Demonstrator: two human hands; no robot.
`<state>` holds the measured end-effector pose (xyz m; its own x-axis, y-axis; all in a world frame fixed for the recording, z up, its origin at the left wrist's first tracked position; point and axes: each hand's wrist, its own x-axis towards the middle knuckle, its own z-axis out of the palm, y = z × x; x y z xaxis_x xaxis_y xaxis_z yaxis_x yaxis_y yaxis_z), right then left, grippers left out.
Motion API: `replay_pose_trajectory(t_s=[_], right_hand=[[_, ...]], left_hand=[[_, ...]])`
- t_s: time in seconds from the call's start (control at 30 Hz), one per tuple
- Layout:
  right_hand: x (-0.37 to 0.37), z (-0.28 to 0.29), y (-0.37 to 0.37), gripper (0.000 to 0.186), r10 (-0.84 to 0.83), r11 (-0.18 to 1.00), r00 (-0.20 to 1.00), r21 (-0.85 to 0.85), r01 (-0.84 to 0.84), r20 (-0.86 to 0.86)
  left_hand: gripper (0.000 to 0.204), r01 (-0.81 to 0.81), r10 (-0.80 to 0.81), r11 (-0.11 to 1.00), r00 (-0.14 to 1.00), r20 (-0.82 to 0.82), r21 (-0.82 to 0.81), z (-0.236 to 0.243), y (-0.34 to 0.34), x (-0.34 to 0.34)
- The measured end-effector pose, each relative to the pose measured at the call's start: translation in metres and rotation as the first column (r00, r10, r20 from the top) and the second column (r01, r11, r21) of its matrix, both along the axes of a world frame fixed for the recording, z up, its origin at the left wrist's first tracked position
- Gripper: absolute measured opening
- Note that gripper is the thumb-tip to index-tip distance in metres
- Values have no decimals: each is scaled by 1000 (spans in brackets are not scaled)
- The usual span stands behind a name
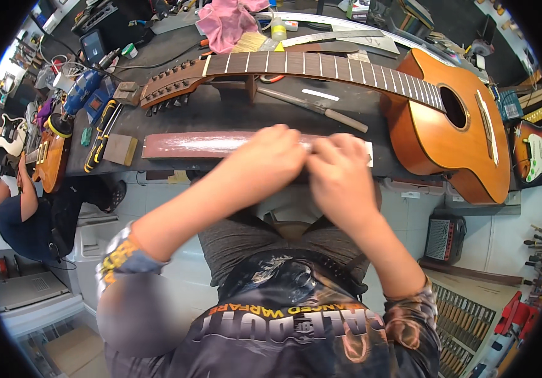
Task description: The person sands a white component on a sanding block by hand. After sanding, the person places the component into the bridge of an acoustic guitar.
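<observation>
1. Left hand (274, 151) and right hand (341, 164) nearly meet, fingers curled in; I can't tell what they pinch.
2. Pale streaks mark the reddish strip (165, 147), so rubbing looks partly done; how much remains doesn't show.
3. The strip lies beneath those fingers, on the table (189, 114), this side of the guitar's (423, 129) neck.

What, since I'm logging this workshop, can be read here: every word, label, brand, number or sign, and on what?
Shirt: large grey and orange chest lettering, which I won't copy out.
Left sleeve: yellow marks, too unclear to read.
Yellow bottle: any label is too small to read.
Red strip: no readable text.
</observation>
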<state>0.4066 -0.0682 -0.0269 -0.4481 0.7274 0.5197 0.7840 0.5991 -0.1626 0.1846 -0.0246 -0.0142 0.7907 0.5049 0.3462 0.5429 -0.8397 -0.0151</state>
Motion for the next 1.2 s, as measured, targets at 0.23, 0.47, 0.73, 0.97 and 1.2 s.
replay_pose_trajectory(t_s=[0.23, 0.47, 0.73, 0.97, 1.2], right_hand=[[13, 5, -2, 13, -44, 999, 998, -1, 45, 42], [-138, -9, 27, 16, 219, 974, 976, 63, -218, -2], [-59, -2, 13, 12, 98, 995, 995, 14, -98, 7], [32, 18, -9, 15, -81, 997, 992, 10, 81, 97], [-80, -1, 16, 15, 154, 988, 988, 6, -154, 14]], left_hand=[[11, 22, -18, 998, 998, 62, -56, -7, 6, 22], [20, -119, 106, 984, 989, -108, -129, 19, 2, -150], [17, -21, 19, 998, 999, -42, -62, 10, 3, -65], [11, 36, -33, 998, 997, 69, -43, -5, 5, 42], [14, -51, 49, 991, 999, -19, -122, 6, 3, -89]])
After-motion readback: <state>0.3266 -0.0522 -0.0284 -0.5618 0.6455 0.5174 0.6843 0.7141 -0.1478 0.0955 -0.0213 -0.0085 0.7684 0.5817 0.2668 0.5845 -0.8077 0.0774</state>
